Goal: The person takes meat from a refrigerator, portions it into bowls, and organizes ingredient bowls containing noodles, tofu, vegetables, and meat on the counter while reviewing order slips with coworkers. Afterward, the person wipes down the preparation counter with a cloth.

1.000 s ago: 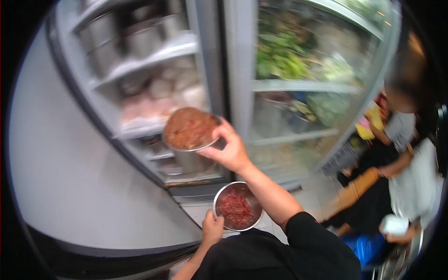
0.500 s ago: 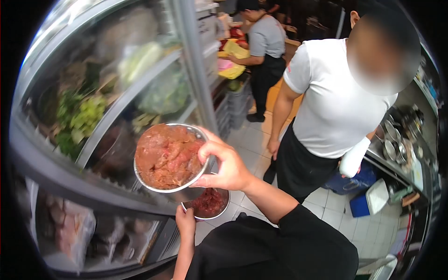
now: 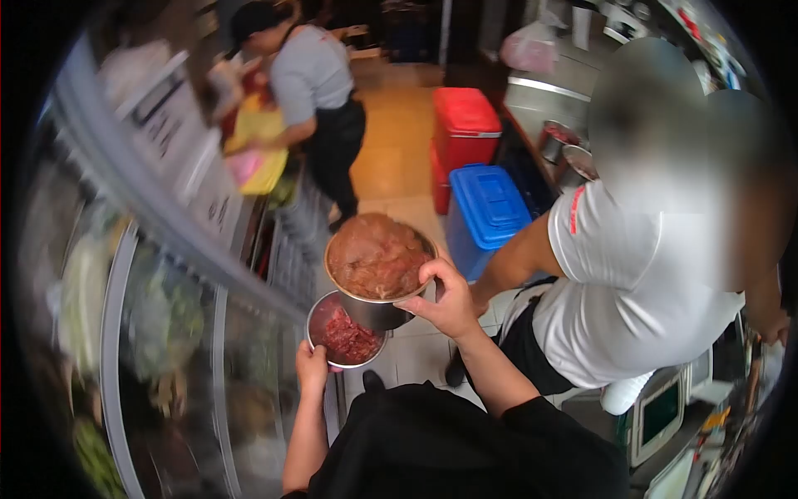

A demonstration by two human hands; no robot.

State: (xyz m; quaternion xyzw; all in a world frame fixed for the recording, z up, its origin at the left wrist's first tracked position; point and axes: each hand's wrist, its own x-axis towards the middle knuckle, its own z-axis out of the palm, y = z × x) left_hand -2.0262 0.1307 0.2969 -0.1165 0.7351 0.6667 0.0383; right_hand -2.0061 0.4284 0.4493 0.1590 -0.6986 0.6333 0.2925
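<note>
A round metal bowl (image 3: 376,316) heaped with brownish-red raw meat (image 3: 378,254) is in my right hand (image 3: 449,301), with the thumb and fingers clamped on its right rim. Lower and slightly to the left, my left hand (image 3: 312,366) grips the edge of a second metal bowl (image 3: 317,320). Darker red meat pieces (image 3: 347,337) lie inside that one. The upper bowl overlaps the lower in view and hides part of it; I cannot tell whether they touch.
A glass-doored fridge (image 3: 120,333) with bagged greens stands at left. A co-worker in a white shirt (image 3: 615,274) is close on my right. Ahead are a blue lidded bin (image 3: 490,208), a red cooler box (image 3: 467,116) and another person (image 3: 312,75) at a side counter.
My view has swung right, so the fridge sits further left and the blue and red bins appear. Both bowls stay in my hands. The white-shirted co-worker now appears nearer.
</note>
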